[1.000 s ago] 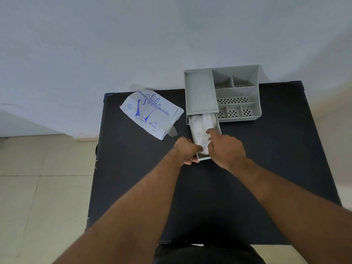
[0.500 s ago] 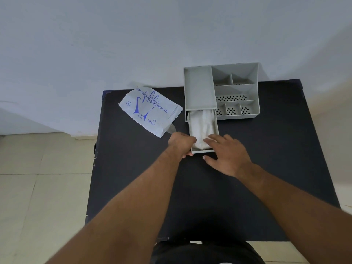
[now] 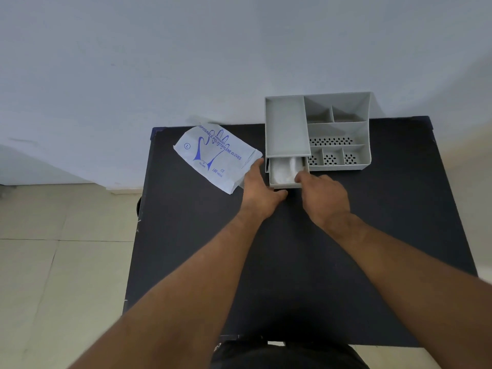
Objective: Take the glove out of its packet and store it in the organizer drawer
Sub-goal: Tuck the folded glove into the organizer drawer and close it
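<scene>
A grey organizer (image 3: 340, 129) stands at the back of the black table (image 3: 292, 249). Its drawer (image 3: 285, 185) sticks out a short way from the lower left, and the clear white glove (image 3: 285, 167) lies inside it. My left hand (image 3: 259, 191) rests against the drawer's front left corner, thumb along its side. My right hand (image 3: 322, 197) presses on the drawer's front right, fingers curled at the rim. The white glove packet (image 3: 217, 155) with blue print lies flat to the left of the organizer.
The table's back edge meets a pale wall. Tiled floor shows to the left of the table. The organizer's upper compartments hold nothing I can see.
The drawer has slid inward, with less of it and the glove showing. Both hands followed it toward the organizer; my right hand came off the glove onto the drawer front.
</scene>
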Available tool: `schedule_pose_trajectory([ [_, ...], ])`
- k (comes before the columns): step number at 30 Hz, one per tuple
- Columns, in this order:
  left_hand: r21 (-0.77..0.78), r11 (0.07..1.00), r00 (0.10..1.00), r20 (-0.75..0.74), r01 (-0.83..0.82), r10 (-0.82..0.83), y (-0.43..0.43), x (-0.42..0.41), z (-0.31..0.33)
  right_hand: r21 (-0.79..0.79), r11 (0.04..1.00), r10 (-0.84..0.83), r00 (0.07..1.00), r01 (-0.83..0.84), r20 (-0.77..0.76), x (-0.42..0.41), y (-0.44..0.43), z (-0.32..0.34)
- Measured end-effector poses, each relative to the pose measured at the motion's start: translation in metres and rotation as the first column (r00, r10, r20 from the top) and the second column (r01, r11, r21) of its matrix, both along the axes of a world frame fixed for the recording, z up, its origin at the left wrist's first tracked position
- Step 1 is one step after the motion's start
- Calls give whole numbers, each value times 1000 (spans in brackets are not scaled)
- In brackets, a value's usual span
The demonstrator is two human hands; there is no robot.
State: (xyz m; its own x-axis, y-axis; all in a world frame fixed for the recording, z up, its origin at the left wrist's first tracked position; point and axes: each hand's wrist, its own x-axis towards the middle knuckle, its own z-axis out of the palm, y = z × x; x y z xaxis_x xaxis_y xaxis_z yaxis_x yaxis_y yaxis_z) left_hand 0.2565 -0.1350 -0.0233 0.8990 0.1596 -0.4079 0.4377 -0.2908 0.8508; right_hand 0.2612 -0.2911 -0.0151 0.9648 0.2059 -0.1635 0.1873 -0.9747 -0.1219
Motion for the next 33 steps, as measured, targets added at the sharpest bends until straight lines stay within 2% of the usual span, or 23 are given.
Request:
schedule_pose_trajectory([
  [4,172,977,985,91,129,-146,0,8,-1,-33,999,27,999,-28,-27,10,1,1],
  [8,410,871,951,30,270,-308,0,21,5,-83,995,56,995,-62,-77,17,5,3],
  [12,550,756,911,-25,356,-411,1,29,14,-29,992,118,982,-123,-147,23,6,4],
  [15,581,725,904,-46,370,-425,1,31,17,22,989,148,974,-147,-170,27,1,5],
  [19,582,725,909,-61,368,-412,0,32,17,60,993,104,986,-97,-127,28,0,4],
  [23,566,740,910,-46,364,-412,1,34,17,23,992,126,988,-124,-94,26,3,-2],
  [28,484,842,962,-5,241,-272,3,30,19,-36,989,140,990,-141,-25,27,10,-2],
  [33,465,855,971,-52,231,-234,6,28,12,-39,991,123,992,-125,-28,28,11,2],
])
